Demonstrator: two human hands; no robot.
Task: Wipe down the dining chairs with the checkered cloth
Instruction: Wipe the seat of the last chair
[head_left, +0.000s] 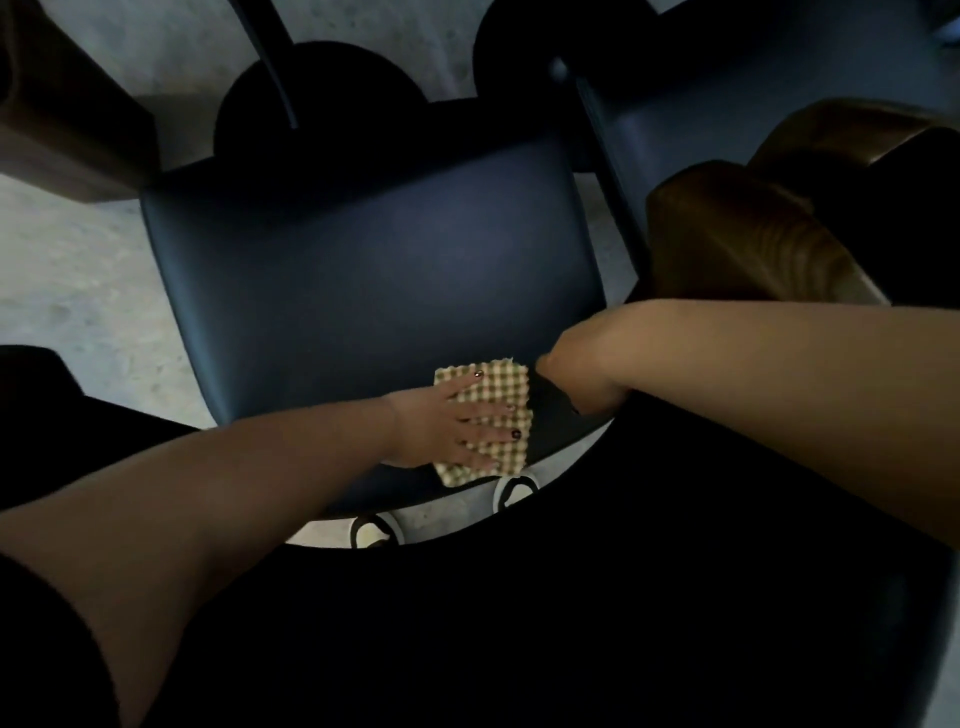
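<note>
Your left hand (441, 426) presses the checkered cloth (493, 395) flat, fingers spread, on the dark chair seat (363, 270) near its front edge. Your right hand (582, 374) grips that edge just beside the cloth.

The checkered cloth (493, 415) lies on the chair seat (363, 270) near its front edge, under the left hand (447, 426); the right hand (582, 374) grips the seat's front right corner.

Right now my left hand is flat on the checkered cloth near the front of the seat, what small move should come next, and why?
Probably slide the left hand and checkered cloth away from you across the seat. The cloth lies at the near edge under flat fingers, and most of the dark seat stretches beyond it, while the right hand grips the chair's near edge.
</note>
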